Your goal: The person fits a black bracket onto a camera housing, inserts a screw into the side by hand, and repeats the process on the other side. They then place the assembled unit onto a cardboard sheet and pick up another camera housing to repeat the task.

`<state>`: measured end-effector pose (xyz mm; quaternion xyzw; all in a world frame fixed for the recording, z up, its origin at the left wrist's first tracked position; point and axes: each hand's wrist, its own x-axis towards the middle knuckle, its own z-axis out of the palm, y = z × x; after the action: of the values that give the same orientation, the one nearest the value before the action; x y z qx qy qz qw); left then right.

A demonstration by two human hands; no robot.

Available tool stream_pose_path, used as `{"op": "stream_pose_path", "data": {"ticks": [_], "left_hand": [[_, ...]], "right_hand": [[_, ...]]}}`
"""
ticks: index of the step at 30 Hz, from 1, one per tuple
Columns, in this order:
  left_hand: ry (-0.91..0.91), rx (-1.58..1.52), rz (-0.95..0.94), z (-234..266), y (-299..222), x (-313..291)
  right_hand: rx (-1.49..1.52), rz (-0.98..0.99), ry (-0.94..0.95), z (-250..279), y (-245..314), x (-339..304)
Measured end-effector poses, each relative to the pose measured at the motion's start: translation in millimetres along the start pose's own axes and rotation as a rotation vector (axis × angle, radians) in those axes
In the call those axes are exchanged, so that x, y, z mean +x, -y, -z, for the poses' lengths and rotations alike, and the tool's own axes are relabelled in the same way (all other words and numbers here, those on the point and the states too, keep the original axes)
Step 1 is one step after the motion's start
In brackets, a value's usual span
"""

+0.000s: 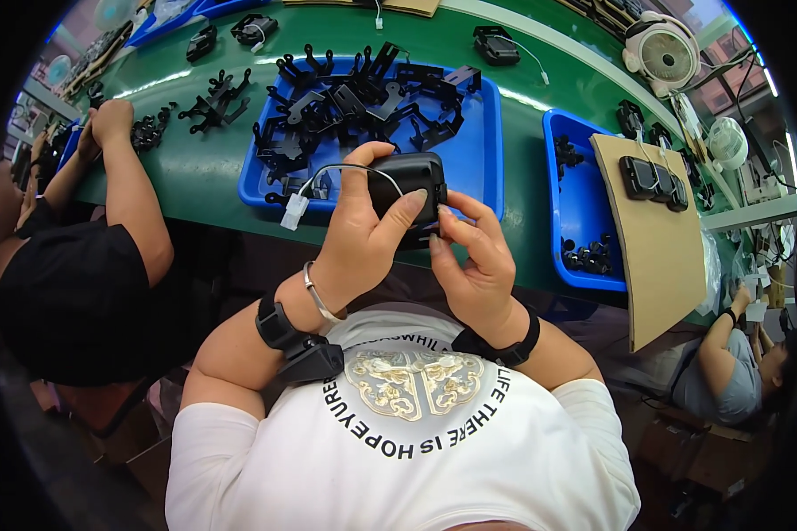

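Both forearms [230,356] angle inward, with the left hand [356,237] and right hand [482,255] together at a black case [406,170], seen against the near side of a blue tray [487,170] on the green counter [199,173]. Left fingers curl around the case, thumb across its face, hiding its left end. Right fingers bend at its right edge, slightly apart; whether they pinch some small part, I cannot tell. The case's underside is hidden.

A green table [195,170] carries blue trays [480,173] and black brackets [213,106].
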<state>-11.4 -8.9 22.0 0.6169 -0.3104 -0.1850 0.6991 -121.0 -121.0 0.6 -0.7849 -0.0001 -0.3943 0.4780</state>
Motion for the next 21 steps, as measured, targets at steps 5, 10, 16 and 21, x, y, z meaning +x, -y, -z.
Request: {"op": "stream_pose_path", "data": {"ticks": [5, 10, 16, 21], "left_hand": [[0.054, 0.321, -0.275, 7, -1, 3], [-0.081, -0.274, 0.277, -8, -13, 3], [-0.044, 0.103, -0.127, -2, -15, 3], [-0.053, -0.067, -0.015, -4, -18, 2]], "right_hand": [[0.092, 0.034, -0.02, -5, -1, -10], [-0.019, 0.021, -0.023, -4, 1, -7], [0.156, -0.019, -0.022, -3, -2, -4], [0.144, -0.033, -0.022, 1, 4, 4]]}}
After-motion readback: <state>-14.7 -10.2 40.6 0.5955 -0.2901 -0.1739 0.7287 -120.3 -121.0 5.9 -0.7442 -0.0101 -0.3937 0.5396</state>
